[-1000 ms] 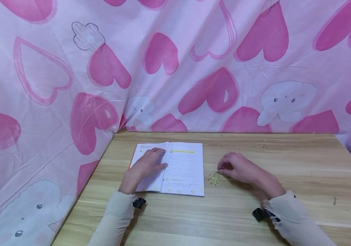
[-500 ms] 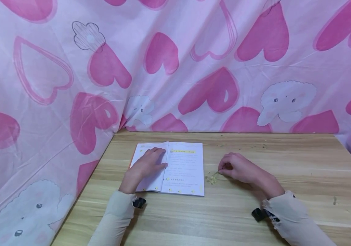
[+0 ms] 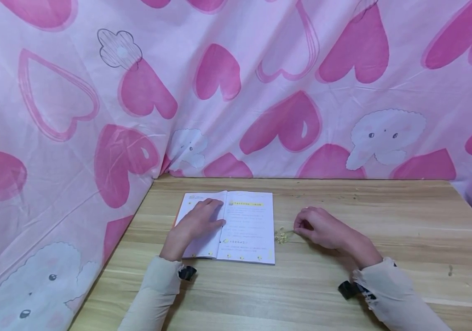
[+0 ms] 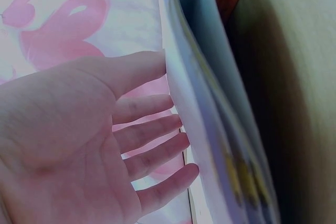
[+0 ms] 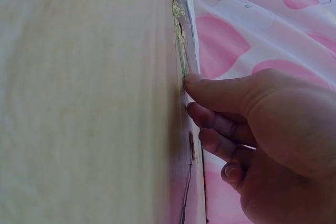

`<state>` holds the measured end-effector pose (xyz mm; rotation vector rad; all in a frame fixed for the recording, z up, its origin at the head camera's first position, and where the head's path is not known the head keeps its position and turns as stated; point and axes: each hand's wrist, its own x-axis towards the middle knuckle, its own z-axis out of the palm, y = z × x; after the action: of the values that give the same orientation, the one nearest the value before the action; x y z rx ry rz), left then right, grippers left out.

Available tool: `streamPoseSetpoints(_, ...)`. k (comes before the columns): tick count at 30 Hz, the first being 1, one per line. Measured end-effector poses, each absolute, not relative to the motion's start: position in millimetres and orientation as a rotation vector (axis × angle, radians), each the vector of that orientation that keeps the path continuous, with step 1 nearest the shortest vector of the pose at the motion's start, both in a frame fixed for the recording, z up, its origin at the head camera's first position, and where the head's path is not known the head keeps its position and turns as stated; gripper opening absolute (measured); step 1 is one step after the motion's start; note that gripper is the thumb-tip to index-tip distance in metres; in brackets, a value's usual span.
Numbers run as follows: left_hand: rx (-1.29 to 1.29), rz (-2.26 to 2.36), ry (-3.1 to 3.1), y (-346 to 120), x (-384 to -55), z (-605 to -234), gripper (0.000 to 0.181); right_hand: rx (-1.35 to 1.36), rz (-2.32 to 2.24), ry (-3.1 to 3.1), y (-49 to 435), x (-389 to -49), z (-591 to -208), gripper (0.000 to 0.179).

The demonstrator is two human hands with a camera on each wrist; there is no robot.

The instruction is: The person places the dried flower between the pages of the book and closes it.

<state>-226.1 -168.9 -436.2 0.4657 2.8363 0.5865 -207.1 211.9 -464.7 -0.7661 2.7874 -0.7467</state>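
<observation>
While the left hand [image 3: 198, 223] lies across the left page of an open book [image 3: 246, 227], its fingers fairly straight and spread, tips against the paper and gripping nothing, the right hand [image 3: 323, 227] pinches a dried flower sprig [image 3: 281, 237] by its stem. That pinch is closed down to the stem's thickness, thumb against fingertip, with the other fingers loosely bent.

The sprig is just beside the book's right edge, low over the wooden table [image 3: 302, 285]; whether its head touches the page edge (or the tabletop) I cannot tell.

The likeliest trouble, I judge, is breakage: the stem looks thin and the blossoms dry, so knocking the head against the book's edge could shed florets or bend it. A tighter squeeze might snap the stem, and a looser one let it twist. If the left hand eased off, the pages could lift or flip, since the left wrist view shows the leaves bowing apart.

The sprig's long axis runs roughly crosswise, flower head leftward toward the book and slightly nearer the person, stem end at the right fingertips.
</observation>
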Motion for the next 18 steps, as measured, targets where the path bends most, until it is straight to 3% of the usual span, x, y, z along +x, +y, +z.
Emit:
streamPoseSetpoints(11, 0.469, 0.469, 2.872, -161.9, -219.7, -440.1, 0.085, -0.692, -0.81, 2.775, 218.2, -206.9, -461.8, 0.007)
streamPoseSetpoints(18, 0.555, 0.428, 2.862, -162.3, -217.2, -441.6, 0.072, -0.7, -0.874, 2.81, 216.8, -205.7, -461.3, 0.003)
